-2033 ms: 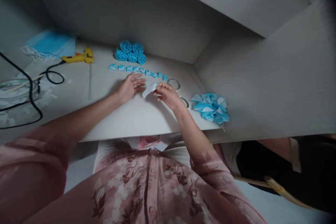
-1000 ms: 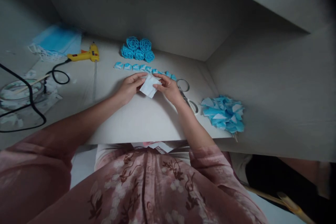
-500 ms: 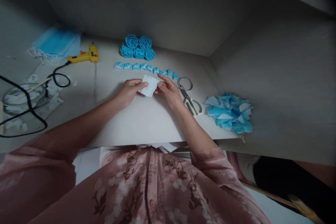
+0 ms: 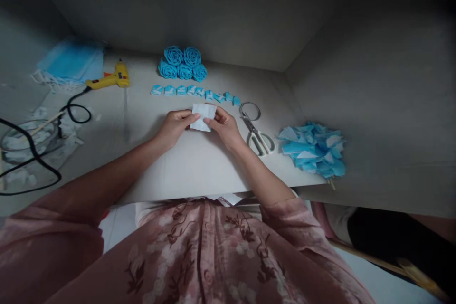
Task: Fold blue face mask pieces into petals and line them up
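My left hand [image 4: 175, 126] and my right hand [image 4: 223, 127] pinch a small white square piece [image 4: 202, 116] between them, just above the pale table [image 4: 185, 166]. Each hand grips one side of the piece with thumb and fingertips. Behind the hands lies a row of several small folded blue-and-white pieces [image 4: 194, 91]. Further back sits a cluster of blue rolled rosettes [image 4: 182, 64]. Scissors [image 4: 257, 130] lie shut right beside my right hand.
A pile of blue and white cut pieces [image 4: 313, 148] lies at the right. A yellow glue gun [image 4: 109, 79] with a black cord [image 4: 35, 156] lies at the left, behind it a stack of blue masks [image 4: 69, 61]. A glass bowl [image 4: 24, 140] stands far left. Walls enclose the back and right.
Two seconds ago only my right hand held the white piece, folded; my left hand lay open on the table. Both hands have since taken it and spread it flat.
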Demonstrator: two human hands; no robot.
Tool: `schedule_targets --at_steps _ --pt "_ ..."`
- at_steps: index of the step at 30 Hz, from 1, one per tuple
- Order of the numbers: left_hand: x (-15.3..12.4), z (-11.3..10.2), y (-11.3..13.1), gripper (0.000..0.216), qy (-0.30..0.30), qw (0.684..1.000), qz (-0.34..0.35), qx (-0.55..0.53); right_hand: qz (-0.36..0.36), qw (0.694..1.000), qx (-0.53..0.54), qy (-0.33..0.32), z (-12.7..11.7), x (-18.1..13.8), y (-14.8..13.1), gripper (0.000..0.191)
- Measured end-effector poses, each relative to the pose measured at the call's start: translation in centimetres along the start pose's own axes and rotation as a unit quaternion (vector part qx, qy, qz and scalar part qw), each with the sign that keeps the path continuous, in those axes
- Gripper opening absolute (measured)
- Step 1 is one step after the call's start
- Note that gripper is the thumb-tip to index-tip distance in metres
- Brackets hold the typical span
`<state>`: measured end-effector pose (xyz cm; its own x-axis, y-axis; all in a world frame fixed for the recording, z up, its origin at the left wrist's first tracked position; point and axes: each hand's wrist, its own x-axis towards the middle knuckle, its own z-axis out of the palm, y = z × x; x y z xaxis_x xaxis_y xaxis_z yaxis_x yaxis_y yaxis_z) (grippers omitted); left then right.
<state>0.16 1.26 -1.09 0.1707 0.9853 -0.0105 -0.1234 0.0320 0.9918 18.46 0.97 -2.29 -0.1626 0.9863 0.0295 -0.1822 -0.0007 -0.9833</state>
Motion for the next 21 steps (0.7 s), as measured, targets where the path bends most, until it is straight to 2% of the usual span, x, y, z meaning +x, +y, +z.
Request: schedule_targets --at_steps 3,8,13,17,21 --pt "0.2 -0.3 -0.1 0.042 -0.002 1.0 0.0 -0.004 -0.025 0.999 -0.025 0.007 -0.5 0.2 0.2 0.066" --pt "0.5 -0.8 0.2 0.037 -0.002 1.0 -0.013 0.004 -0.064 0.995 -0.078 0.016 -1.1 0.5 0.7 0.067" --pt "0.6 -0.7 0.8 0.034 -0.005 0.996 -0.038 -0.085 -0.087 0.991 -0.1 0.016 -1.3 0.9 1.5 0.064" --pt "0.7 -0.5 0.9 0.034 0.011 0.988 -0.045 -0.146 -0.085 0.99 -0.114 0.024 -1.6 1.1 1.8 0.067" --pt "0.8 -0.6 0.7 0.031 0.019 0.989 -0.036 -0.144 -0.06 0.994 -0.086 0.01 -1.6 0.8 1.2 0.073"
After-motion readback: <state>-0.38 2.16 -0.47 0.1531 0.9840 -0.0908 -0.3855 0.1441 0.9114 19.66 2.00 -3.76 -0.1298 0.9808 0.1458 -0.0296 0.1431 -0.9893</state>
